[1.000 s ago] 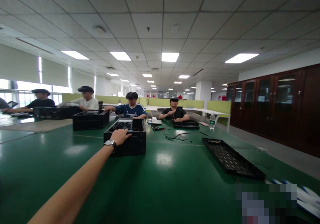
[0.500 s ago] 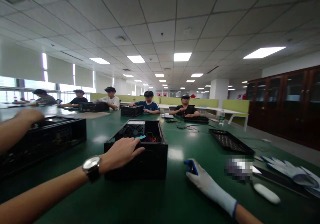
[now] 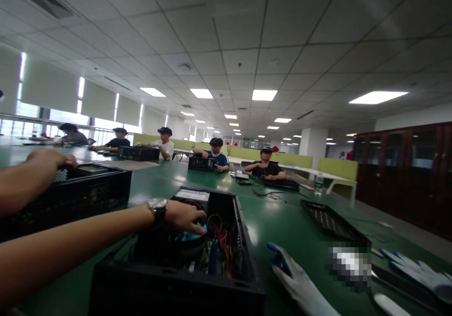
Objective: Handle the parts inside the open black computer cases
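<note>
The bare left hand [image 3: 181, 214], with a watch [image 3: 158, 207] on its wrist, reaches into an open black computer case [image 3: 176, 292] that lies on the green counter [image 3: 259, 229]. Its fingers bend down over a light blue piece [image 3: 193, 231] inside the case and seem to touch it; whether they are clamped on it, I cannot tell. Just to the right of these fingers run red and yellow wires [image 3: 222, 236], and nearer the viewer than the fingertips are the slots of a circuit board [image 3: 212, 257]. A white label [image 3: 192, 195] lies just beyond the knuckles.

The right hand [image 3: 294, 278] wears a white and blue glove [image 3: 307, 297]. It is outside the case, to its right, with its fingers half curled and a gap between them, holding nothing that shows. To the right of those fingers lie more gloves [image 3: 420, 271]; beyond the fingertips is a black panel with holes [image 3: 332, 219], and farther off stands a bottle [image 3: 318, 184].

Well to the left of the left hand's fingers, a co-worker's bare hand [image 3: 47, 160] is over a second black case [image 3: 102, 189].
</note>
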{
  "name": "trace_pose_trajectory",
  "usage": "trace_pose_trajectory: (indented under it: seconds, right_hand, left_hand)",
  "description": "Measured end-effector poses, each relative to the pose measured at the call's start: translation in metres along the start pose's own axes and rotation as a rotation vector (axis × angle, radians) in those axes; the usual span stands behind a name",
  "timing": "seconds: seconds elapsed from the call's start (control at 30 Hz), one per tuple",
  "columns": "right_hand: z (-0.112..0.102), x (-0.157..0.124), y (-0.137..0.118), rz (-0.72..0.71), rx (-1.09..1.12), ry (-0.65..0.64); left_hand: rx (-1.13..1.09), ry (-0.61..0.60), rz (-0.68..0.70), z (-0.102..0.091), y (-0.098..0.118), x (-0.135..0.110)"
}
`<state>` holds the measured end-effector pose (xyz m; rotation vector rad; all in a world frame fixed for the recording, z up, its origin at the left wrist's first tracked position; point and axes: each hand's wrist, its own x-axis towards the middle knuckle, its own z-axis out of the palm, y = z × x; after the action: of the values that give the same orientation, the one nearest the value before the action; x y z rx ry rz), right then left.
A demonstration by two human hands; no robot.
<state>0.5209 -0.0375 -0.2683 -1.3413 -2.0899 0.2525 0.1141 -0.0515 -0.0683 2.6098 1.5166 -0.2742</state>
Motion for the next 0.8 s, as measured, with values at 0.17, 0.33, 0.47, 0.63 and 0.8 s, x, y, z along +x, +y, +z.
trace_pose_trajectory:
  seconds: [0.17, 0.33, 0.47, 0.63, 0.8]
  right_hand:
    - [-0.016, -0.002, -0.035, 0.094, 0.188, 0.037]
    - [-0.036, 0.020, -0.064, 0.169, 0.259, 0.135]
    - [-0.067, 0.042, -0.121, 0.071, 0.194, 0.142]
    - [-0.097, 0.074, -0.192, -0.431, -0.216, 0.066]
    - [-0.078, 0.117, -0.225, -0.448, -0.444, -0.195]
  left_hand:
    - [-0.036, -0.080, -0.136, 0.028, 0.000, 0.043]
    - [-0.075, -0.104, -0.103, 0.034, -0.011, 0.042]
    - [-0.122, -0.135, -0.050, 0.033, -0.017, 0.039]
    - [-0.075, -0.024, 0.063, 0.027, -0.001, 0.030]
    - [0.030, 0.154, 0.190, 0.001, 0.026, -0.012]
